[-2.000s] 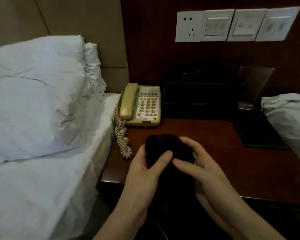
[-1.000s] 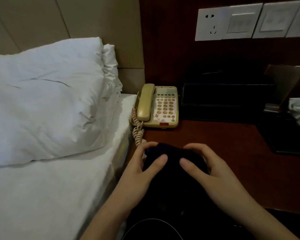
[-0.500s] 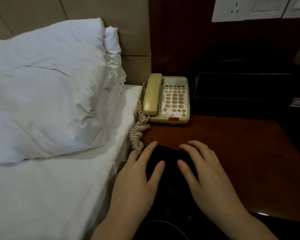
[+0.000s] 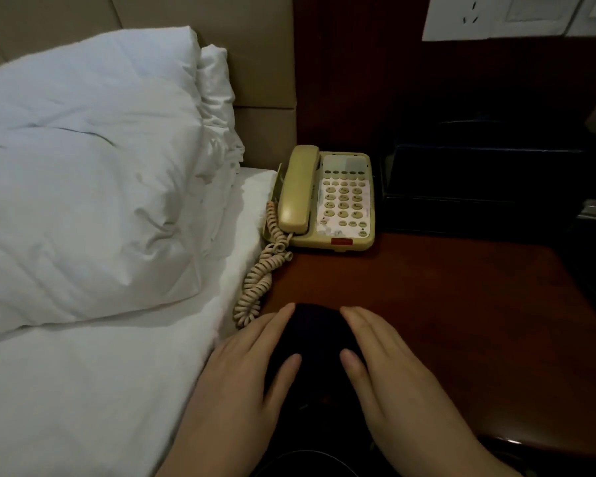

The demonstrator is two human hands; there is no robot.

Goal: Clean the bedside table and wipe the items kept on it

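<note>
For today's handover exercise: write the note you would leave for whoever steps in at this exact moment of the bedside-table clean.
Left hand and right hand: fingers straight, pressing flat on the dark cloth.
Cloth lies at the front left of the bedside table, near the coiled cord.
Phone sits at the back left, handset on its cradle; black box beside it.
Done: cannot tell.
Left: wipe the tabletop, phone and box.

Hotel bedroom: white pillow [image 4: 83,173], corded bedside telephone [image 4: 327,201], wall switch panel [image 4: 516,15].
</note>
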